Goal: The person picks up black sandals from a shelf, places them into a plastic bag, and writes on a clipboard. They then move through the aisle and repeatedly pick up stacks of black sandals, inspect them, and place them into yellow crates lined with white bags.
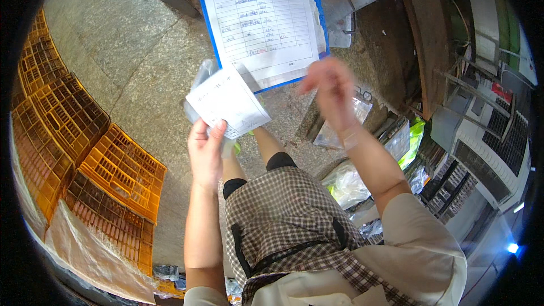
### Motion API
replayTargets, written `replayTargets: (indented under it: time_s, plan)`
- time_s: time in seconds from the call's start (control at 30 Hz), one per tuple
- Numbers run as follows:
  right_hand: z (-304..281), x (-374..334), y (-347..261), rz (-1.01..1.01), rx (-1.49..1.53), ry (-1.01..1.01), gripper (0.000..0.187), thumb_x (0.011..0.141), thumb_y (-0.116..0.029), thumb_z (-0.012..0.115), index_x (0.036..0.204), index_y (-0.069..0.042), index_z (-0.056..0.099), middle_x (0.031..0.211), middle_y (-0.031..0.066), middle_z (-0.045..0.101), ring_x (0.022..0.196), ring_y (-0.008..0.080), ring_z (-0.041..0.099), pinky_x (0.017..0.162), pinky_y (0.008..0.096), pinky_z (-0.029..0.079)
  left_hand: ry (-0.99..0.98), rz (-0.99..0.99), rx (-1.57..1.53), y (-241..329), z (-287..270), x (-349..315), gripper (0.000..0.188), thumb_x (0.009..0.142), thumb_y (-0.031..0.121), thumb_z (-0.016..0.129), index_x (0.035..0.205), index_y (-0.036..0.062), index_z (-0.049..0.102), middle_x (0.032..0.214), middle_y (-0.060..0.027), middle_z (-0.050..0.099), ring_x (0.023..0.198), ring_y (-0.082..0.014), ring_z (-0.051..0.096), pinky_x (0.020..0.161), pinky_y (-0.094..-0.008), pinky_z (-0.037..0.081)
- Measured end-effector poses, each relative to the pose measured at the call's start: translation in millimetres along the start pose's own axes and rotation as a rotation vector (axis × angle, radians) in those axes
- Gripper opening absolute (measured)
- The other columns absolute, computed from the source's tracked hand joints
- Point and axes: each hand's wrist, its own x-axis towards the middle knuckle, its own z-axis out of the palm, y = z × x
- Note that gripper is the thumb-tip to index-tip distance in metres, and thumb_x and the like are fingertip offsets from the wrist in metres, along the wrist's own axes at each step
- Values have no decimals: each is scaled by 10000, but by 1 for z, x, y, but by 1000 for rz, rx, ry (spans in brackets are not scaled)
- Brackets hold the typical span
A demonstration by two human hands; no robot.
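My left hand (206, 150) is closed on a small white paper slip (229, 102), with the thumb on top of its lower edge. A clear plastic piece (203, 75) shows behind the slip; whether my fingers hold it too is hidden. Just beyond is a blue board (213, 39) bearing a ruled sheet (263, 20) with handwritten entries. The slip overlaps the near left corner of that sheet in this view. Over on the right, my right hand (331, 90) is raised by the board's near right corner, its fingers bent and smeared by motion. I make out nothing in it.
Stacked yellow plastic crates (122, 173) line the left side, partly draped with a pale sheet (90, 249). Clear plastic bags (347, 184) lie to my right, near scissor handles (364, 95). A pale boxy machine (490, 153) stands at far right.
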Motion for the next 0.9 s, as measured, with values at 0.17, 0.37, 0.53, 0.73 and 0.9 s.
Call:
replayTargets:
  time_s: [0.17,0.37,0.53,0.73,0.9]
  plan:
    - [-47,47,19,-105,120,230,297,978,-237,382,919,8,540,722,141,610,650,143,540,657,272,444,-55,45,88,1,21,25,269,868,115,634,1098,-14,582,1024,-79,635,901,-135,598,794,-270,487]
    - [-44,67,41,74,194,307,238,911,-216,564,771,-36,495,602,8,502,478,62,413,497,248,408,110,42,170,1,35,32,233,870,120,634,1054,-14,590,992,-72,640,884,-118,592,791,-262,480]
    - [-47,64,49,10,-66,248,161,839,-43,606,736,-46,481,630,18,534,483,65,459,463,203,373,43,19,189,-3,38,43,176,883,117,614,997,-15,595,969,-69,644,846,-108,591,748,-250,487]
    - [-51,62,62,-56,-218,235,185,811,-16,638,720,-48,481,623,22,559,523,66,519,479,214,402,50,17,198,-8,35,52,189,885,109,608,1021,-21,587,974,-80,648,842,-113,597,767,-258,486]
    - [-52,62,67,-144,-408,255,208,803,-15,641,678,-50,478,605,16,550,526,62,511,491,219,409,42,15,192,-6,34,50,218,881,114,614,1042,-30,584,983,-89,649,849,-121,604,782,-266,490]
